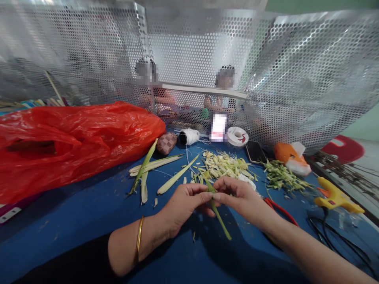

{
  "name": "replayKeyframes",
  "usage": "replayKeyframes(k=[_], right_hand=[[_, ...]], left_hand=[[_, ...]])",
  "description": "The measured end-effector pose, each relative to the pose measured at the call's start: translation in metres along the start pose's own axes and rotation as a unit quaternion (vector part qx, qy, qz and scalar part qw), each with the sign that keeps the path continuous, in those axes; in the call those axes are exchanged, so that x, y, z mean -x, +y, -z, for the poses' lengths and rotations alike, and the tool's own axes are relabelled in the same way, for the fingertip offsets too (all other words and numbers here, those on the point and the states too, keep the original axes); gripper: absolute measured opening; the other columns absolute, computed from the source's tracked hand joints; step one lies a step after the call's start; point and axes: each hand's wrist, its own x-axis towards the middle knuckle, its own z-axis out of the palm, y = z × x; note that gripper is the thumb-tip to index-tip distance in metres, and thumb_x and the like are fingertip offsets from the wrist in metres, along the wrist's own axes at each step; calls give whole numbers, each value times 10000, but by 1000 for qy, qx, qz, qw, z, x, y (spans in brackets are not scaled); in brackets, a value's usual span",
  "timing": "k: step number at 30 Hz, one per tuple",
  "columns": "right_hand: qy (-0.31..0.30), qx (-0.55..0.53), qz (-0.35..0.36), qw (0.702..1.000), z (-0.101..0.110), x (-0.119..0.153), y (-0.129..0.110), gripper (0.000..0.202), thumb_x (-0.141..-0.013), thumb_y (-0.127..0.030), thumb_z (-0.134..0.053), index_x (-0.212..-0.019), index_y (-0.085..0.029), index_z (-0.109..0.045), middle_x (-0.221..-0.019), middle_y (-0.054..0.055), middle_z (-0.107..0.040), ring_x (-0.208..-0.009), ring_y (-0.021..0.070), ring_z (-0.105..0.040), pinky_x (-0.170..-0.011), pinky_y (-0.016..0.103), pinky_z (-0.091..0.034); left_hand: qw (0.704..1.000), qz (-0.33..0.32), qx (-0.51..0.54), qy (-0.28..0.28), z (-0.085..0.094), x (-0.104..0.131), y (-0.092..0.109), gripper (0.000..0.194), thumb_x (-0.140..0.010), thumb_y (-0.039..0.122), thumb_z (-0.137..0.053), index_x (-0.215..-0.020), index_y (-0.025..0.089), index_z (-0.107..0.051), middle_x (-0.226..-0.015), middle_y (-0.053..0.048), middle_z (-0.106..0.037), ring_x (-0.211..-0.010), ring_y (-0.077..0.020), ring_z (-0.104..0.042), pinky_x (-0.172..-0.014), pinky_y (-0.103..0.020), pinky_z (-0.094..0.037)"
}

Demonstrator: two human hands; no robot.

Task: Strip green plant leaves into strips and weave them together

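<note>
Between the fingertips of both hands is a narrow green leaf strip (221, 224), its lower end slanting down to the right over the blue table. My left hand (189, 201), with a gold bangle on the wrist, pinches it from the left. My right hand (237, 193) pinches the same strip from the right, and the two thumbs nearly meet. Just beyond the hands lies a heap of cut pale-green leaf pieces (226, 165). To the left, a long pale husk leaf (177, 175) and several more husk leaves (145, 167) lie on the table.
A red plastic bag (89, 138) covers the left side. Behind are a white thread spool (190, 136), a checkered pouch (167, 142), a ribbon roll (237, 136) and a phone (256, 152). At right sit green scraps (284, 176), a tissue pack (293, 157) and a yellow glue gun (336, 197). Perforated metal (195, 51) stands behind.
</note>
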Motion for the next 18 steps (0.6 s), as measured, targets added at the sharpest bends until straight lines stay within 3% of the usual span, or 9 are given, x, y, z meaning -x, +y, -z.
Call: replayKeyframes(k=[5, 11, 18], right_hand=[[8, 65, -1, 998, 1, 2, -2, 117, -794, -300, -628, -847, -208, -580, -633, -12, -652, -571, 137, -549, -551, 270, -405], [12, 194, 53, 979, 13, 4, -8, 97, -802, -280, -616, -868, -214, -641, -779, 23, -675, -692, 167, -584, -609, 281, -423], [-18, 258, 92, 962, 11, 4, -6, 158, -846, -190, -560, -699, -188, -617, -692, -7, -610, -668, 130, -552, -616, 248, -387]], left_hand=[[1000, 12, -16, 2, -1, 0, 1, 225, -768, 349, -683, -740, 127, -692, -765, -57, -701, -565, -115, -629, -631, -253, -472], [999, 35, -9, 39, -1, -1, 1, 184, -746, 303, -697, -718, 131, -638, -709, -42, -702, -505, -96, -603, -604, -241, -460], [998, 63, -3, 2, -1, 1, 1, 237, -740, 344, -700, -760, 130, -602, -761, -73, -726, -524, -103, -620, -607, -241, -460]])
